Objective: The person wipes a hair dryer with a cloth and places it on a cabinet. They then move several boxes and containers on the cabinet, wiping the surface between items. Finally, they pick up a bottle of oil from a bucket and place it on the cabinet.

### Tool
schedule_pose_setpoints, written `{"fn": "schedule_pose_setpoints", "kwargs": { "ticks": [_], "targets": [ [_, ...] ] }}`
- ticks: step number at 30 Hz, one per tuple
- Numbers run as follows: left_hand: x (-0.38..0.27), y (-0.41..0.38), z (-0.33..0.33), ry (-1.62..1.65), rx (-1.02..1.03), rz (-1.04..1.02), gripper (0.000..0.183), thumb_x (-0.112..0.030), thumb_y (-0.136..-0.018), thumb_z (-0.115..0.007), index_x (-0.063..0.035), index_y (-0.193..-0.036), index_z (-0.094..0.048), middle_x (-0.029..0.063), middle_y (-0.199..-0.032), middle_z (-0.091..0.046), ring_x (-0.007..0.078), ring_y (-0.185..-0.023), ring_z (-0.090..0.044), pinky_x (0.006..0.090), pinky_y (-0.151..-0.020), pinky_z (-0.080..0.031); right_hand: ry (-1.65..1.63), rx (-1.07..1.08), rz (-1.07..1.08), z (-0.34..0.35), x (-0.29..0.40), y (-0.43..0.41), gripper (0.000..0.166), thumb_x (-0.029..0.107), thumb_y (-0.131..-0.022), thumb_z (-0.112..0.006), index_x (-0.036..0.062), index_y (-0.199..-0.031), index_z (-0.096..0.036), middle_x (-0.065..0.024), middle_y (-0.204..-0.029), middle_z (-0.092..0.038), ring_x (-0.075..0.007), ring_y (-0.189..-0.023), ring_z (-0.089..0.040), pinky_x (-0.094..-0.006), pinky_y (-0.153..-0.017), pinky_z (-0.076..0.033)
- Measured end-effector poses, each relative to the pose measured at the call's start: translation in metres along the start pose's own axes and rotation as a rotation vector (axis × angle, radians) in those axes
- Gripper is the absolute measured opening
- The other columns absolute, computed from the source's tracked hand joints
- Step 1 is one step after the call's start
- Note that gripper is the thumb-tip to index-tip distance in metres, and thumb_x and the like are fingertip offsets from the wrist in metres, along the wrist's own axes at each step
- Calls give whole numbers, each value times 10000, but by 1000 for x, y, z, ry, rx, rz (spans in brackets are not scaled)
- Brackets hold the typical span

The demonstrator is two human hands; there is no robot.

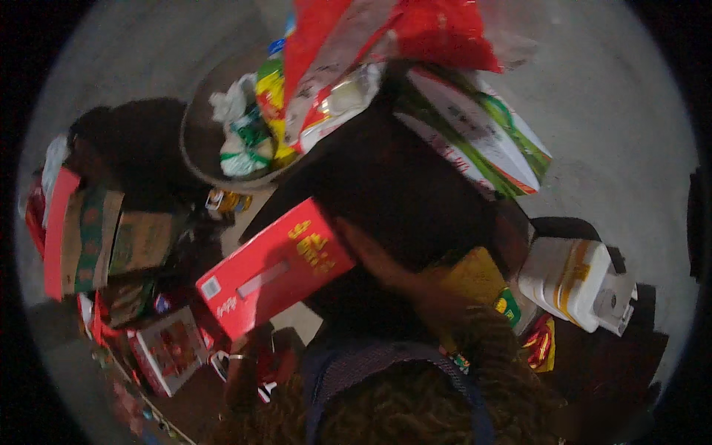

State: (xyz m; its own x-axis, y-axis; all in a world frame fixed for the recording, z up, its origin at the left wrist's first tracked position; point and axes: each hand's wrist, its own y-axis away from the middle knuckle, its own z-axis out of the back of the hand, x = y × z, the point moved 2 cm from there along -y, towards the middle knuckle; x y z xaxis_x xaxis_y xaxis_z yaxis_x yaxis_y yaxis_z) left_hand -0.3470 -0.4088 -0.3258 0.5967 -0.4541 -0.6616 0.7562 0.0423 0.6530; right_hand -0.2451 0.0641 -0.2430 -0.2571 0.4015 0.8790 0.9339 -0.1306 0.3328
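Observation:
A red cardboard box (272,267) with yellow writing lies slantwise before me. Its lower left corner is in my left hand (250,347), whose wrist bears a light band; the box hides part of the fingers. Over the box's right end reaches my right hand (361,245), dark and blurred, at or close to its edge; whether it presses on the box I cannot tell. To the right of my right forearm is a yellow package (475,278) with a green patch.
A round basin (186,139) holds bags and packets at the upper left. Large red bags (439,33) stand behind it. Cardboard cartons (92,239) are at the left, beside a white and red box (169,350). A taped white foam box (564,278) sits right.

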Motion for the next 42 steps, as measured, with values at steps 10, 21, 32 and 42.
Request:
{"fn": "schedule_pose_setpoints", "kwargs": {
  "ticks": [10,21,32,42],
  "targets": [
    [-103,-11,-104,-80,278,-244,580,-449,-1020,-482,-32,-1423,-479,92,-1399,-555,203,-1229,-549,367,-1067,-423,-230,-333,-81,-4,3,16,769,584,-1041,-347,54,-1582,-213,-84,-1580,-348,-208,-1414,-378,-375,-1182,-276],
    [-291,-75,-400,308,1008,-403,514,-388,-1036,-464,-8,-1379,-511,92,-1374,-564,185,-1217,-538,362,-1058,-424,-618,-1031,386,136,21,74,379,280,-1028,-480,47,-1320,-545,-101,-1256,-630,-218,-1165,-592,-408,-1043,-457],
    [-360,-108,-487,134,1122,-717,443,-304,-1020,-531,2,-1339,-531,116,-1283,-624,209,-1136,-611,361,-964,-522,-839,-1097,534,158,26,54,386,360,-1050,-426,95,-1303,-548,-53,-1267,-624,-197,-1209,-553,-390,-1084,-403],
    [-371,-134,-523,413,1170,-458,402,-276,-1024,-510,-9,-1323,-538,126,-1262,-623,239,-1120,-620,379,-963,-525,-683,-1165,681,145,29,41,440,362,-1064,-423,100,-1415,-469,-55,-1375,-556,-190,-1280,-507,-388,-1108,-377]
  ]
}}
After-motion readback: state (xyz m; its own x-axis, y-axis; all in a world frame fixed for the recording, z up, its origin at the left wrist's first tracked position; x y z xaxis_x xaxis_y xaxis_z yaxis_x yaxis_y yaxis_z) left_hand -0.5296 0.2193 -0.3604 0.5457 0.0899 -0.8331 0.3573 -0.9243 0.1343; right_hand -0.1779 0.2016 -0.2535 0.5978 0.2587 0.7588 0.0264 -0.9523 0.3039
